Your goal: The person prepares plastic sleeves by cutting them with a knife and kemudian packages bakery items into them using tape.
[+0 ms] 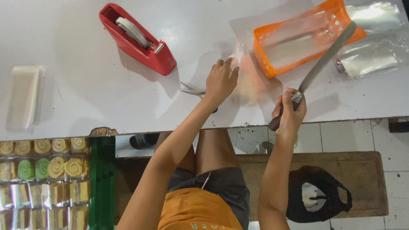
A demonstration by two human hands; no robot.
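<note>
My right hand (290, 111) grips the dark handle of a long knife (325, 58); its grey blade slants up across an orange plastic basket (298, 51) lying on its side. My left hand (221, 80) rests on a clear plastic bag (251, 81) with something pale and blurred inside it, just left of the basket. A pair of small scissors (191, 90) lies on the white table (85, 93) by my left wrist.
A red tape dispenser (138, 38) stands at the upper left. Clear plastic bags (375, 51) lie at the right, a folded stack of them (24, 96) at the far left. A green crate (102, 179) holds wrapped roll-cake slices (42, 179). A black bag (317, 196) sits on the wooden bench.
</note>
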